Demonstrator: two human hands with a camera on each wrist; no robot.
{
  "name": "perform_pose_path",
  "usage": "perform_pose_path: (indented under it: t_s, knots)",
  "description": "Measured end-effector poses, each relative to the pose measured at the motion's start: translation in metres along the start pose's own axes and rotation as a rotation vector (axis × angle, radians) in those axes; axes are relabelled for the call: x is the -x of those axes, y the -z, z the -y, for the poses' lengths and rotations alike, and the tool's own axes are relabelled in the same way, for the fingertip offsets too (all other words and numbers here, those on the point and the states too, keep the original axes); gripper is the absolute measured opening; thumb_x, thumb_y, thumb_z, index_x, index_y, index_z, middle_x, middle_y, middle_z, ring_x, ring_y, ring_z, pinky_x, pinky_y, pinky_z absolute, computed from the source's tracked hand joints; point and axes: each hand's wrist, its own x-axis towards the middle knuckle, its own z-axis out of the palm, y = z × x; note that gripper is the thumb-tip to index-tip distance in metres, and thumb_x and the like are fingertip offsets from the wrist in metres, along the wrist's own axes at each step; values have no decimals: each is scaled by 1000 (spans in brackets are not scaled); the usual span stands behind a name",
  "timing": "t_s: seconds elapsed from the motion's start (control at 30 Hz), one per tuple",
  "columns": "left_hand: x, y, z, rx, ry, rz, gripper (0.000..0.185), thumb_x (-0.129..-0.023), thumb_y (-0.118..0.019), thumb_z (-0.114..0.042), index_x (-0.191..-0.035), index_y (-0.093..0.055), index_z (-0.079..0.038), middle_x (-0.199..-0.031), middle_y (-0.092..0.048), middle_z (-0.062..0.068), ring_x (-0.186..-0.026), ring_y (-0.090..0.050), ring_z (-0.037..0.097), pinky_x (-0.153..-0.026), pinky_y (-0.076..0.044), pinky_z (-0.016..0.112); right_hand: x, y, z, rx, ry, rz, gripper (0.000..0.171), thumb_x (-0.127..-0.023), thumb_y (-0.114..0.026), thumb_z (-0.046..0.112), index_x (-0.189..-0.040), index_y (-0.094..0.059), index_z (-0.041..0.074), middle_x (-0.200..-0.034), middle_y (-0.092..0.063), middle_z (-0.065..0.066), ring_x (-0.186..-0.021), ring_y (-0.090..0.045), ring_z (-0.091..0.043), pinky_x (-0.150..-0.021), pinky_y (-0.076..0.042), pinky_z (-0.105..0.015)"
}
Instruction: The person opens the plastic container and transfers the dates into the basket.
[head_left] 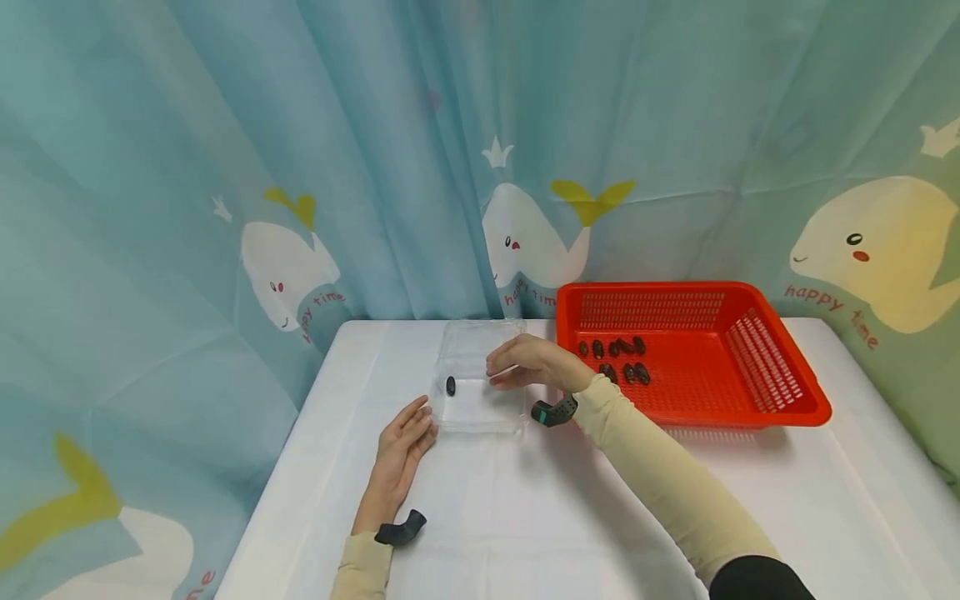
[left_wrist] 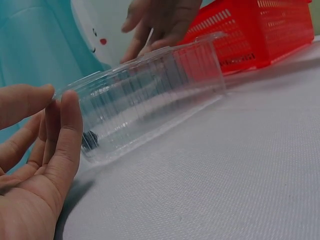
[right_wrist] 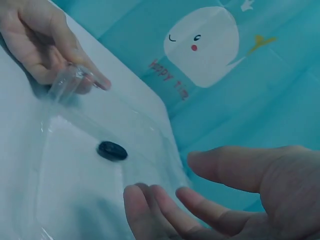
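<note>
A clear plastic box [head_left: 480, 377] lies on the white table with one small dark oval piece [head_left: 451, 386] inside it. My left hand [head_left: 402, 447] lies flat beside the box's near left corner, fingers straight and touching its wall [left_wrist: 125, 107]. My right hand [head_left: 525, 363] hovers over the box's right side, fingers loosely spread and holding nothing. In the right wrist view the dark piece [right_wrist: 112, 150] sits on the box floor beyond my right fingers [right_wrist: 165, 210]. In the left wrist view the dark piece [left_wrist: 90, 140] shows through the box wall.
A red slotted basket [head_left: 780, 392] stands to the right of the box with several dark oval pieces [head_left: 618, 358] in its near left part. A blue whale-print curtain [head_left: 300, 167] hangs behind the table. White tablecloth [head_left: 525, 517] stretches toward me.
</note>
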Motion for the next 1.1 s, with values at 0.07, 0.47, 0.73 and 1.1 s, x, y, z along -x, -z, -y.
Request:
perform_pose_path:
  t_s: [0.07, 0.47, 0.73, 1.1]
  knots:
    - [-1, -1, 1, 4, -4, 2, 55, -105, -57, 0, -157, -40, -1, -127, -53, 2, -111, -59, 7, -98, -57, 20, 0, -3, -4, -1, 23, 9, 31, -101, -64, 9, -124, -65, -11, -118, -69, -17, -109, -71, -27, -104, -59, -41]
    - [-3, -1, -2, 10, -1, 11, 56, -104, -59, -3, -157, -40, -1, -129, -53, 2, -112, -59, 7, -98, -57, 20, -30, -34, -18, 38, -58, -74, 39, -98, -69, 18, -128, -68, -6, -131, -70, -20, -114, -71, -29, -105, -58, -40]
    - [-2, -2, -1, 1, 19, -8, 55, -105, -58, -2, -157, -40, -4, -131, -51, 2, -113, -59, 6, -99, -56, 19, -42, -59, -20, -92, -87, -111, 30, -97, -69, 12, -118, -68, -10, -125, -70, -21, -113, -72, -32, -102, -60, -42]
    - [-2, -3, -1, -13, 25, -14, 55, -105, -56, -2, -158, -39, -4, -128, -55, -1, -110, -61, 5, -98, -55, 18, -55, -80, -29, -238, -72, -120, 26, -97, -69, 7, -116, -67, -10, -103, -65, -11, -91, -67, -22, -95, -63, -38]
